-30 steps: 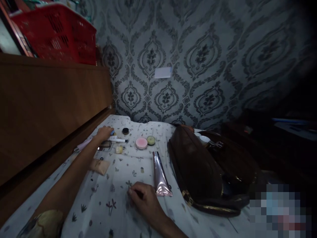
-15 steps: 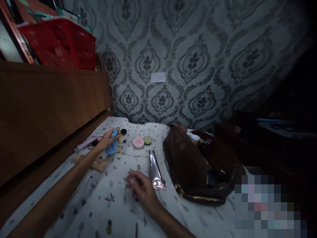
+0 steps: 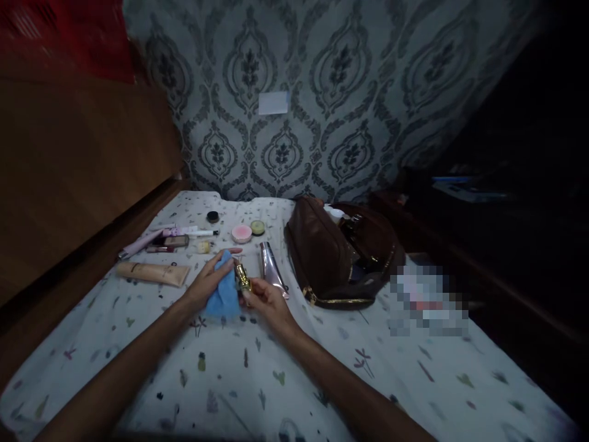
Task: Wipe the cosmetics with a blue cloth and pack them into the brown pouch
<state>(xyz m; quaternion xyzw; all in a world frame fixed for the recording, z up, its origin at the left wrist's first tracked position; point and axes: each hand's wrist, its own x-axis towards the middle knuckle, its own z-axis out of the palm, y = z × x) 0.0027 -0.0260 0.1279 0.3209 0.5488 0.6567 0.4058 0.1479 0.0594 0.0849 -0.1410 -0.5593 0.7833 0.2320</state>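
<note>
Over the middle of the printed sheet, my left hand is closed around a blue cloth. Close beside it, my right hand grips a small gold bottle by its lower part, its top pointing up toward the cloth. Just behind my right hand lies a shiny pinkish tube. A beige tube rests to the left of my left hand. Beyond my hands are a small yellowish bottle, a pink round compact and a green-topped round jar.
A brown bag stands open at the right, with items inside. Lilac tube, black round lid and white pen-like stick lie at the back left. A wooden cabinet borders the left; a patterned wall rises behind.
My left hand, with the blue cloth, has come back from the left-hand items to the centre. The gold bottle is now in my right hand, which has closed. The view has shifted.
</note>
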